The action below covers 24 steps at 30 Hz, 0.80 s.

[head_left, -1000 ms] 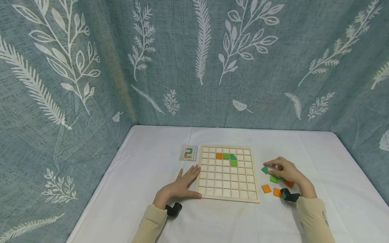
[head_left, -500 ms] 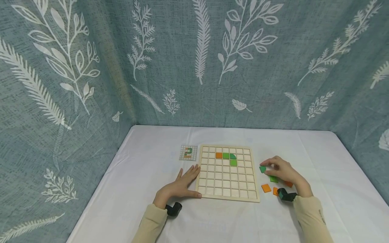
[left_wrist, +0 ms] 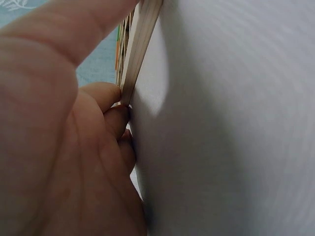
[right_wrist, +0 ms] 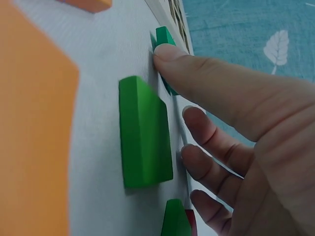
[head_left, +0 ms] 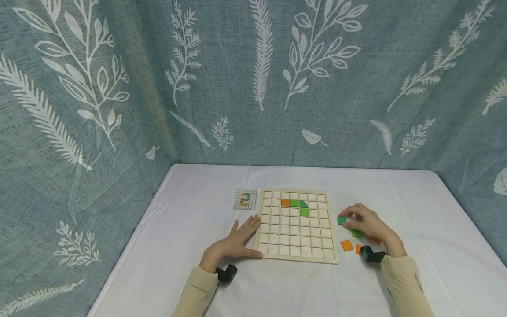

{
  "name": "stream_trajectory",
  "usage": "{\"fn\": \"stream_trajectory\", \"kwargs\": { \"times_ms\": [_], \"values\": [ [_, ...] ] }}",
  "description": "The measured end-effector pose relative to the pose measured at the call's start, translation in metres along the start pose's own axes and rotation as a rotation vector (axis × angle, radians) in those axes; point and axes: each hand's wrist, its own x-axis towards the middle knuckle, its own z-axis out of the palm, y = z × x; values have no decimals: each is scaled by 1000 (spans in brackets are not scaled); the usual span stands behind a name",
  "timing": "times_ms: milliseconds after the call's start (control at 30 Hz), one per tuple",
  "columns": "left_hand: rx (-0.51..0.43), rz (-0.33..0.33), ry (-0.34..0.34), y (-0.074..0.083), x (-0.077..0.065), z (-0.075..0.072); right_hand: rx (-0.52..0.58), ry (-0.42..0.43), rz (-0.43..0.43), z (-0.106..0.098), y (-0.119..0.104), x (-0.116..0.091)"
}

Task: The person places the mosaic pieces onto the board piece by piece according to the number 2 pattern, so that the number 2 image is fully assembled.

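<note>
My left hand (head_left: 236, 241) lies with spread fingers against the left edge of the wooden grid board (head_left: 285, 257); in the left wrist view its fingertips meet the board's side (left_wrist: 140, 44). My right hand (head_left: 366, 221) pinches a dark green tile (head_left: 341, 221) between thumb and forefinger, just right of the board. In the right wrist view the thumb covers part of that green tile (right_wrist: 165, 37), low over the cloth. Set in the board's upper cells are an orange tile (head_left: 285, 203), a light green tile (head_left: 294, 203), a dark green rounded tile (head_left: 303, 204) and another light green tile (head_left: 304, 212).
Under and near my right hand lie a light green tile (head_left: 357, 234) and several orange tiles, one (head_left: 347, 245) in front. A small pattern card (head_left: 245, 200) lies left of the board. White cloth (head_left: 293, 290) covers the table; a leaf-print curtain (head_left: 237, 88) stands behind.
My right hand has shifted slightly left toward the board, and the dark green tile has moved and turned with it. My left hand and the board have stayed put.
</note>
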Motion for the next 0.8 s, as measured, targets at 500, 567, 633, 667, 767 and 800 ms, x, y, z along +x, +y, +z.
{"fn": "stream_trajectory", "kwargs": {
  "times_ms": [500, 567, 633, 667, 767, 800],
  "values": [
    [8, 9, -3, -1, 1, 1, 46, 0, -44, 7, -10, 5],
    [-2, 19, 1, 0, 0, 1, 41, 0, -43, 9, -12, 7],
    [-18, 35, 7, 0, -1, 0, 30, 4, -62, 11, -15, 8],
    [-25, 46, 13, 1, -2, 0, 23, 11, -78, 11, -17, 10],
    [-37, 78, 24, 1, -4, -1, 12, 19, -116, 12, -21, 13],
    [-35, 82, 25, 1, -4, -1, 11, 20, -119, 12, -23, 15]
  ]
}}
